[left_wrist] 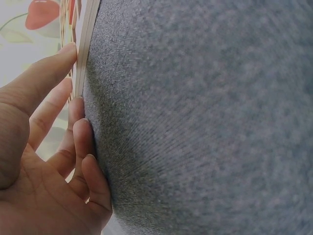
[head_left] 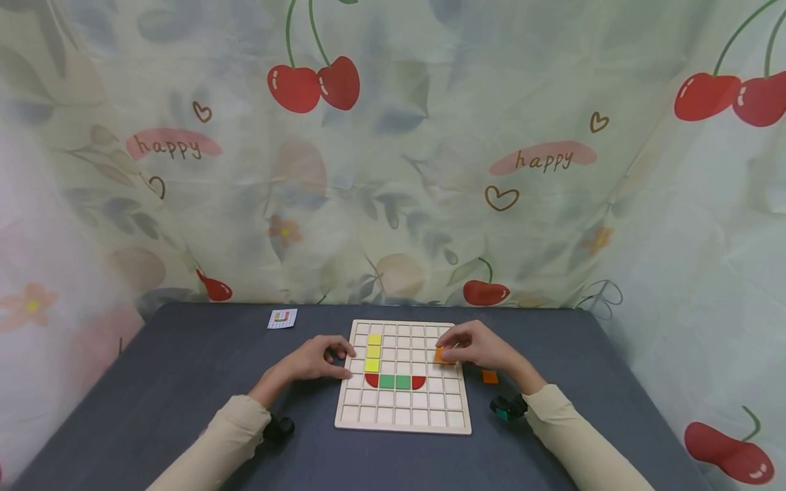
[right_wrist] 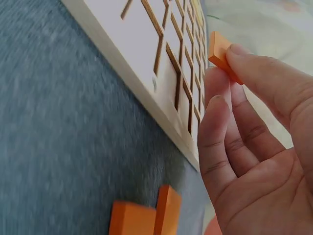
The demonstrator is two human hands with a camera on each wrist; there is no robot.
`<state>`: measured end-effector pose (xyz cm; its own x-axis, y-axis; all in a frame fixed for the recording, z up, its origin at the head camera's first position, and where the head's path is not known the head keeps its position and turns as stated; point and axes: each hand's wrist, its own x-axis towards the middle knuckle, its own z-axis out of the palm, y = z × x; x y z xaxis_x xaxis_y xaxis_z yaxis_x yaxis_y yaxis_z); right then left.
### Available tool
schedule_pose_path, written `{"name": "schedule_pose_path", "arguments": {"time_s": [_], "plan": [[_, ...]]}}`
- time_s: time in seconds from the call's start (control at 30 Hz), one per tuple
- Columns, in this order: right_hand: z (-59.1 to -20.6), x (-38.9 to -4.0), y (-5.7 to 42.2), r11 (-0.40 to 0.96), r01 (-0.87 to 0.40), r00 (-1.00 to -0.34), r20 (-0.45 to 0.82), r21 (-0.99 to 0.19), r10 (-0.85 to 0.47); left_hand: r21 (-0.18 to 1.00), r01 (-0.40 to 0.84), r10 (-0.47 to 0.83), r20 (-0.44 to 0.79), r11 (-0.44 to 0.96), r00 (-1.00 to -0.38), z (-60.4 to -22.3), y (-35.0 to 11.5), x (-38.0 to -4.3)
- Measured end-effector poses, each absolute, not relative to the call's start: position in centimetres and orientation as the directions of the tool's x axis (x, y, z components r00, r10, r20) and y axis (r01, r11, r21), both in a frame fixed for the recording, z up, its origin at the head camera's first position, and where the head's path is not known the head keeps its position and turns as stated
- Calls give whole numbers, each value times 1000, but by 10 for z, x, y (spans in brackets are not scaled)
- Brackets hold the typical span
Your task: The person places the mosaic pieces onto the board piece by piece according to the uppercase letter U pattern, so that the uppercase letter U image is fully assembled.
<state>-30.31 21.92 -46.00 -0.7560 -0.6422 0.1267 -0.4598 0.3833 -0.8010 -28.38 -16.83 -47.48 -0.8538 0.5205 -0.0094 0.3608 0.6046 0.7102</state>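
A light wooden grid board [head_left: 402,429] lies on the dark table. Yellow tiles [head_left: 373,352] form a column in it, above a row of two green tiles [head_left: 395,382] with a rounded red tile [head_left: 419,382] at each end. At the board's left edge rests my left hand [head_left: 312,359], thumb and fingertips spread along the rim. My right hand [head_left: 482,344] pinches an orange square tile [right_wrist: 220,49] between thumb and fingertips over the board's right columns. Two more orange tiles [right_wrist: 132,219] lie on the table just right of the board.
A small printed card [head_left: 282,318] with a coloured grid picture lies at the back left of the table. Black wrist devices [head_left: 510,408] sit below both sleeves. A patterned curtain [head_left: 393,170] hangs behind the table and along its sides.
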Motion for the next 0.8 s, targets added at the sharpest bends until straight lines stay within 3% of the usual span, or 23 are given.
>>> {"name": "schedule_pose_path", "arguments": {"time_s": [0.23, 0.8], "plan": [[-466, -306, 200, 339, -474, -724, 141, -813, -675, 709, 365, 522, -5, 603, -853, -475, -169, -284], [-475, -307, 172, 368, -488, -716, 122, -792, -687, 712, 369, 524, 3, 597, -852, -476, -170, -284]]}}
